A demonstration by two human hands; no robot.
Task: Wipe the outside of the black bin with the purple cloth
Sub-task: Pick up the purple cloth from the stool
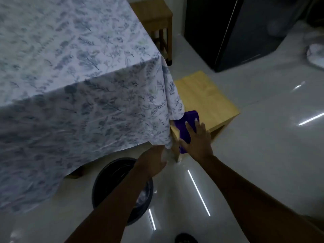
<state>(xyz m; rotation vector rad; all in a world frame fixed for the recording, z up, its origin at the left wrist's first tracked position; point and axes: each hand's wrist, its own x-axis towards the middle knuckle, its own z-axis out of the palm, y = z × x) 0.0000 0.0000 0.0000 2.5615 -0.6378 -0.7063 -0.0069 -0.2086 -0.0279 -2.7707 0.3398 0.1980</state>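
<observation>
The purple cloth lies on the near corner of a low wooden stool, partly under the hanging tablecloth. My right hand rests flat on the cloth with fingers spread, not closed around it. My left hand hovers over the floor just below the tablecloth's hem, fingers loosely curled; I see nothing in it. The round black bin stands on the floor under my left forearm, open-topped, with something pale inside.
A table covered with a blue leaf-print tablecloth fills the left side. A second wooden stool stands behind it. A dark cabinet is at the back right. Glossy white floor tiles spread to the right.
</observation>
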